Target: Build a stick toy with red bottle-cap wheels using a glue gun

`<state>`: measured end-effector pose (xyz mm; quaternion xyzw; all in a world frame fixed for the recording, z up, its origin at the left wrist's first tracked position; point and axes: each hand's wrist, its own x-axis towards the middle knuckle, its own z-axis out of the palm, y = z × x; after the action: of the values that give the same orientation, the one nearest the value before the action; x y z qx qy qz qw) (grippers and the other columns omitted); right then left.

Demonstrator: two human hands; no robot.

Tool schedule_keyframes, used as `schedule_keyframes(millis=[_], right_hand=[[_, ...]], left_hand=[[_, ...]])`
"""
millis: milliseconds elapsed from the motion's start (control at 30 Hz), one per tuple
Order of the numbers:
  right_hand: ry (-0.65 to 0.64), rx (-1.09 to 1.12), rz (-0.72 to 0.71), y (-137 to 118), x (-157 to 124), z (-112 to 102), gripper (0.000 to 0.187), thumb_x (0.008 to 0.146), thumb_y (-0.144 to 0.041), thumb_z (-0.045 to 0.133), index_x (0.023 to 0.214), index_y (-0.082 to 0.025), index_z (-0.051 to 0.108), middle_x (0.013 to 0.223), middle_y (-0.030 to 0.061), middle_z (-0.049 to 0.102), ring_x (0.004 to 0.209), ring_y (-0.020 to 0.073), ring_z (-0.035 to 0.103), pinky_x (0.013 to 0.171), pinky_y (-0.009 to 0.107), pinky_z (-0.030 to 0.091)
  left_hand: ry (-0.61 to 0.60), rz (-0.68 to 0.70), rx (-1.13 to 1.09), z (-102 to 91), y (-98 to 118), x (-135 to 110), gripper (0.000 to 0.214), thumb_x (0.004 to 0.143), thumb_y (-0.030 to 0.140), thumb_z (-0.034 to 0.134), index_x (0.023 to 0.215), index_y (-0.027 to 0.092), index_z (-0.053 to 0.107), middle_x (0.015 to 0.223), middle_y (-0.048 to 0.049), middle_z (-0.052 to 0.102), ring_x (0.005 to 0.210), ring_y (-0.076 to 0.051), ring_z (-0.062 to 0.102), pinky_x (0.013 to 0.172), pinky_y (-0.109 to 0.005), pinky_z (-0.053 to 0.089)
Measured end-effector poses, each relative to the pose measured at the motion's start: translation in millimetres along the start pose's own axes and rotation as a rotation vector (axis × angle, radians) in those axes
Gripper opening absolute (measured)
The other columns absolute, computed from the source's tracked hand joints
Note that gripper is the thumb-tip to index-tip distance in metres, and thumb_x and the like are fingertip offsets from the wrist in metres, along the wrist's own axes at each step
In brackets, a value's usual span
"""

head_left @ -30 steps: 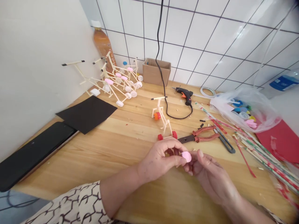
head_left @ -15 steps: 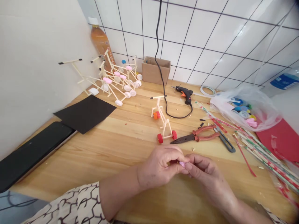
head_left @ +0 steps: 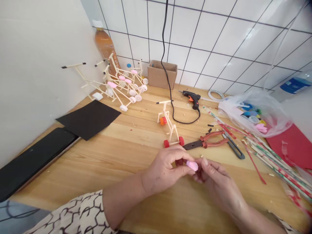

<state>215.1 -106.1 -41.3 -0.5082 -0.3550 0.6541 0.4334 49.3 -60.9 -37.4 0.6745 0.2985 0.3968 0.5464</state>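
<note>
Between the thumb and index finger of my left hand (head_left: 164, 167) is a small pink oval piece of what looks like modelling clay (head_left: 192, 165). My right hand (head_left: 219, 182) is just to its right, with its thumb raised off the piece and its fingers apart, partly hidden at the tips. Right behind my left hand stands a small tricycle model (head_left: 167, 118) made of pale sticks, with red and orange bottle-cap wheels and a black-ended handlebar. Pliers with orange-red handles (head_left: 203, 142) lie behind my hands, beside a grey utility knife (head_left: 234, 148).
Several stick tricycles with pink seats (head_left: 122, 83) stand at the back left by a tea bottle (head_left: 104, 42). A glue gun (head_left: 192, 97) and cardboard box (head_left: 162, 76) are at the back. Black card (head_left: 90, 118) and a phone (head_left: 36, 156) lie left; a plastic bag (head_left: 275, 112) and wrapped sticks (head_left: 275, 159) right.
My right thumb has lifted off the pink piece, and the fingers have parted. More of the piece now shows in my left hand, which has shifted slightly left.
</note>
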Motion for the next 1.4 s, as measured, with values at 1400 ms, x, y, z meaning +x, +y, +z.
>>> schedule_keyframes(millis=[1400], right_hand=[[-0.047, 0.119, 0.149, -7, 1, 5, 0.016, 0.068, -0.03, 0.072, 0.068, -0.015, 0.068, 0.059, -0.001, 0.054, 0.055, 0.0072, 0.039, 0.055, 0.021, 0.03]], left_hand=[[-0.049, 0.061, 0.065, 0.9, -3, -2, 0.008, 0.075, 0.012, 0.064, 0.083, 0.01, 0.064, 0.075, -0.0052, 0.061, 0.069, -0.012, 0.057, 0.064, -0.022, 0.049]])
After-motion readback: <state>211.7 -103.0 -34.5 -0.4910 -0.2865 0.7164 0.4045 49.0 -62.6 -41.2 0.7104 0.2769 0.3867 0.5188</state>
